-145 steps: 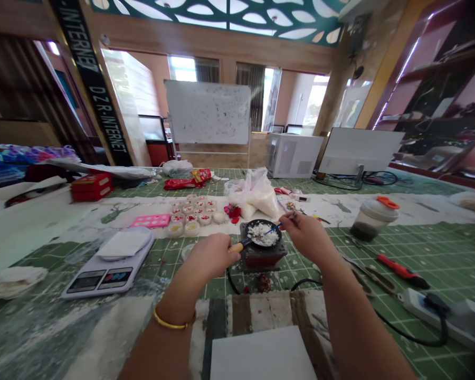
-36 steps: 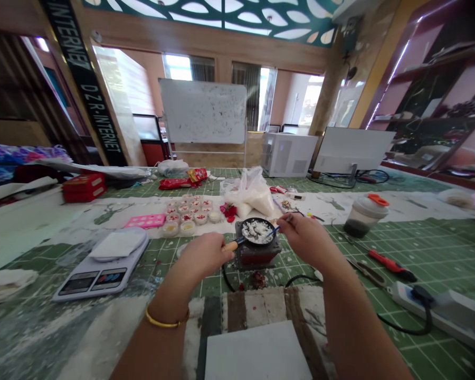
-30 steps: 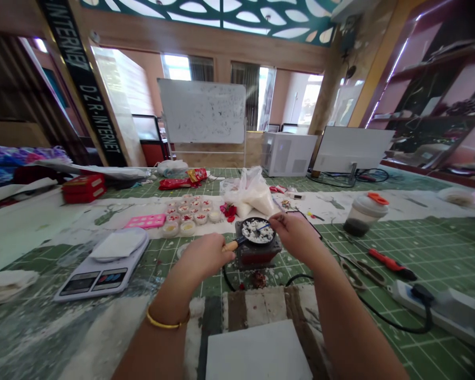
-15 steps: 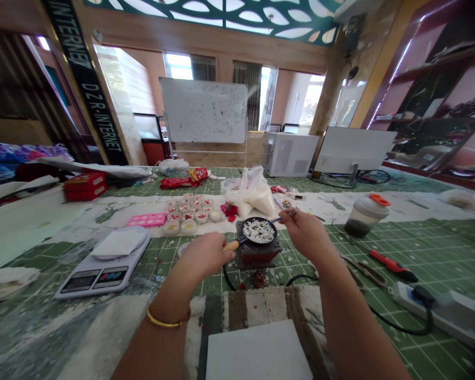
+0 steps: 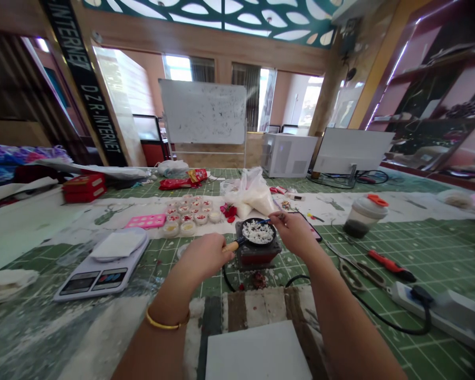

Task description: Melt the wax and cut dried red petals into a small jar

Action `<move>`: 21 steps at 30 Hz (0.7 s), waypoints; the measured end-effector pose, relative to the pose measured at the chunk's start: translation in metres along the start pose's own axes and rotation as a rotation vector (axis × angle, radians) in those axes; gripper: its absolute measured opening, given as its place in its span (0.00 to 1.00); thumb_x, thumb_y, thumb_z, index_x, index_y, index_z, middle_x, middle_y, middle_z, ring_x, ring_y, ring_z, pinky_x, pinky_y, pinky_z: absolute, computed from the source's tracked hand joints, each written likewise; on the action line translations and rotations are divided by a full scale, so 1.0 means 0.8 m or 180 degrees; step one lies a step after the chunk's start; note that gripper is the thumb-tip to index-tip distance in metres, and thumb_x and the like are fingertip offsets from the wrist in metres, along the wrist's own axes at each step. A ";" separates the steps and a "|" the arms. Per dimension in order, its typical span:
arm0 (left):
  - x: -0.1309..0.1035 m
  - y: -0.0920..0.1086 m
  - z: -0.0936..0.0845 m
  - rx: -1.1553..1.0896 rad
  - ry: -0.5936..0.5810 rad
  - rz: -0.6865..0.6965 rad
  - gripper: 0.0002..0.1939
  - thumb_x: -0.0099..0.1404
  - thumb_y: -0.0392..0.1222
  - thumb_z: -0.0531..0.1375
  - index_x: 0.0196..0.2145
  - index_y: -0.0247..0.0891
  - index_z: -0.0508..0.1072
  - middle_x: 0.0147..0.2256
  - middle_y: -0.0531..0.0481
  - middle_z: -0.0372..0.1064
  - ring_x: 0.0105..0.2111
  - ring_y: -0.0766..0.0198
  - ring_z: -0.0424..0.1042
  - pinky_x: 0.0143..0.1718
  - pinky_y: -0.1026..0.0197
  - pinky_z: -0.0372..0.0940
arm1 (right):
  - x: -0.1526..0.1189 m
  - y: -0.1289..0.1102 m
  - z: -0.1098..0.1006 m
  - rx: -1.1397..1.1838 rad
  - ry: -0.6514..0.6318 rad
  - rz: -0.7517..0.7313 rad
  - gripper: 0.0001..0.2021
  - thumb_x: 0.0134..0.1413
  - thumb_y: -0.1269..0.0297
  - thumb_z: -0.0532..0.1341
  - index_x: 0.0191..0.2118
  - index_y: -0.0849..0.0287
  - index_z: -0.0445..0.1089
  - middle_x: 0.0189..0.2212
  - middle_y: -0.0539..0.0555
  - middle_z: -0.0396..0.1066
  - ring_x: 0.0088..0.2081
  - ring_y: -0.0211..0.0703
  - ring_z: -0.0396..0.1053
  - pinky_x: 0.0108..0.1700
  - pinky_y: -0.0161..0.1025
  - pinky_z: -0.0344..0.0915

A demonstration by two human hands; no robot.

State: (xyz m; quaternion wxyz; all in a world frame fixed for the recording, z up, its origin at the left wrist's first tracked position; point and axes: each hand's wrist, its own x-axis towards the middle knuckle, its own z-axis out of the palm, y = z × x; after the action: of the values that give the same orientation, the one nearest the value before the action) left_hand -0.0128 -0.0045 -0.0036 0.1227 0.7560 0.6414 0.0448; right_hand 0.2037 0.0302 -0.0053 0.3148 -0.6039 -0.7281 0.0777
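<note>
My left hand (image 5: 206, 254) is closed round the wooden handle (image 5: 231, 246) of a small black frying pan (image 5: 258, 244). The pan sits on a small dark-red hot plate (image 5: 257, 258) and holds loose white chunks (image 5: 257, 231). In my right hand (image 5: 295, 230) is a thin blue stirring stick (image 5: 264, 221), pinched between the fingers, its far end reaching into the pan among the chunks. What the tip is like cannot be made out. Just behind the pan lie a red flower (image 5: 229, 211) and a clear bag of white granules (image 5: 255, 198).
Several small cups (image 5: 187, 216) with red bits and a pink mold (image 5: 145, 220) lie left of the pan. A kitchen scale (image 5: 103, 266) stands at left. To the right are scissors (image 5: 352, 272), a red-handled tool (image 5: 391, 265), a lidded cup (image 5: 364, 215) and a power strip (image 5: 414, 306).
My right hand has moved left, bringing the stick across the far side of the pan. A dark-edged flat thing now shows behind that hand. My left hand keeps its hold on the handle.
</note>
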 end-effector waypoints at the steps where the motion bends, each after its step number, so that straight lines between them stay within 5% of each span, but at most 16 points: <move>1: 0.000 0.000 0.000 -0.0002 0.0005 0.0000 0.14 0.55 0.51 0.52 0.24 0.39 0.68 0.24 0.49 0.69 0.23 0.62 0.65 0.21 0.62 0.47 | 0.000 0.000 0.001 0.0044 -0.0044 -0.0044 0.13 0.56 0.61 0.52 0.34 0.58 0.72 0.29 0.52 0.74 0.33 0.41 0.68 0.33 0.33 0.56; 8: 0.002 -0.002 0.003 -0.0011 0.0015 -0.0003 0.14 0.55 0.51 0.52 0.24 0.38 0.68 0.24 0.49 0.69 0.22 0.63 0.65 0.20 0.62 0.46 | 0.002 0.004 0.007 0.0196 0.0143 0.0061 0.14 0.56 0.60 0.50 0.38 0.59 0.70 0.32 0.55 0.74 0.35 0.43 0.69 0.35 0.35 0.57; 21: 0.002 -0.002 0.004 0.0008 0.0033 -0.0001 0.15 0.55 0.52 0.52 0.23 0.38 0.68 0.24 0.49 0.69 0.23 0.62 0.66 0.21 0.63 0.46 | -0.010 -0.012 0.004 0.0600 -0.0192 -0.0422 0.13 0.56 0.59 0.51 0.36 0.57 0.71 0.29 0.50 0.74 0.31 0.39 0.68 0.32 0.32 0.58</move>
State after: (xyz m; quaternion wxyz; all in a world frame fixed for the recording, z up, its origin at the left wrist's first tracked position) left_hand -0.0134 -0.0027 -0.0070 0.1185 0.7558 0.6422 0.0479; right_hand 0.1947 0.0214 -0.0062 0.3526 -0.5195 -0.7650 0.1430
